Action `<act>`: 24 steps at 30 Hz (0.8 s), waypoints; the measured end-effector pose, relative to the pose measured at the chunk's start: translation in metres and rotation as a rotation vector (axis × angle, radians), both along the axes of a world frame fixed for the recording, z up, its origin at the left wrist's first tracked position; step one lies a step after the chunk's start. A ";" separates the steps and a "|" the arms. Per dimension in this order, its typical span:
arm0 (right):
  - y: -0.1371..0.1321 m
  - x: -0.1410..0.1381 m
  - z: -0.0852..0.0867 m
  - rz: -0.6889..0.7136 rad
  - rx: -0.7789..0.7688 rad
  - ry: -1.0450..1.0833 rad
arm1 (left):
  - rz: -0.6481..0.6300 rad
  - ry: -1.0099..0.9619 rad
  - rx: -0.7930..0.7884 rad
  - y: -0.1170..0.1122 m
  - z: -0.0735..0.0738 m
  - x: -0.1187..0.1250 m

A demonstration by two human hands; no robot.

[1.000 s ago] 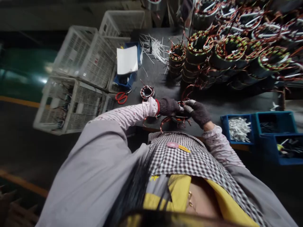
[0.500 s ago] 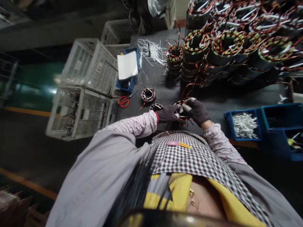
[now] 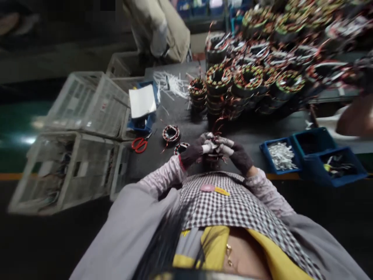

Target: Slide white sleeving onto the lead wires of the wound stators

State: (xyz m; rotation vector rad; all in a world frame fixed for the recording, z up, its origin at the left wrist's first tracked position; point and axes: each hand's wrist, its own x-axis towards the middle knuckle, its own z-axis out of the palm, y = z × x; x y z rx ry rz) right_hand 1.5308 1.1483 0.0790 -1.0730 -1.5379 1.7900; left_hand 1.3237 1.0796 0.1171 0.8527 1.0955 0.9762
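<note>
A wound motor stator (image 3: 215, 161) with copper-coloured leads sits on the bench just before the apron. My left hand (image 3: 194, 151), in a dark glove with pale fingertips, grips it from the left with closed fingers. From the other side my right hand (image 3: 237, 153), gloved alike, has its fingers bent over the stator's top among the wires. The fingertips meet there and hide most of the upper rim. Left of my hands lie a small wire-wound ring (image 3: 171, 133) and another ring (image 3: 182, 147), partly covered by the left glove.
Red-handled scissors (image 3: 140, 144) lie at the left. White plastic crates (image 3: 87, 105) stand beyond them. Stacked stators (image 3: 247, 77) fill the back right. White sleeves (image 3: 171, 83) lie loose at the back. Blue bins (image 3: 294, 169) stand at right; a person's trousers (image 3: 175, 31) show behind.
The camera view has shifted, so the bench appears lower and further left. Both hands stay at the stator, their fingers now closer together over its top.
</note>
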 end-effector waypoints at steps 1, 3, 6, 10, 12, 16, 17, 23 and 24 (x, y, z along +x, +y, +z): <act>-0.001 0.005 0.005 -0.002 -0.014 0.072 | -0.013 -0.015 -0.008 0.008 -0.002 0.002; -0.002 0.011 0.014 -0.018 0.033 0.104 | -0.087 -0.030 -0.003 0.020 -0.003 0.008; -0.001 0.015 0.021 -0.047 0.103 0.063 | -0.181 -0.078 0.027 0.030 -0.003 0.022; -0.002 0.029 0.017 -0.050 0.009 0.038 | -0.292 -0.094 -0.031 0.036 -0.011 0.033; 0.000 0.050 0.010 -0.132 -0.029 0.028 | -0.251 -0.017 -0.037 0.037 -0.017 0.029; 0.024 0.130 -0.019 -0.619 0.051 -0.081 | -0.027 0.464 0.029 0.030 -0.018 0.008; 0.033 0.154 -0.030 -0.731 0.082 -0.182 | -0.075 0.626 0.039 0.027 -0.015 0.004; 0.064 0.262 -0.085 -0.794 0.040 -0.711 | -0.658 1.296 0.059 0.031 -0.009 0.011; 0.064 0.270 -0.089 -0.739 0.111 -0.804 | -0.705 1.322 0.052 0.034 -0.012 0.016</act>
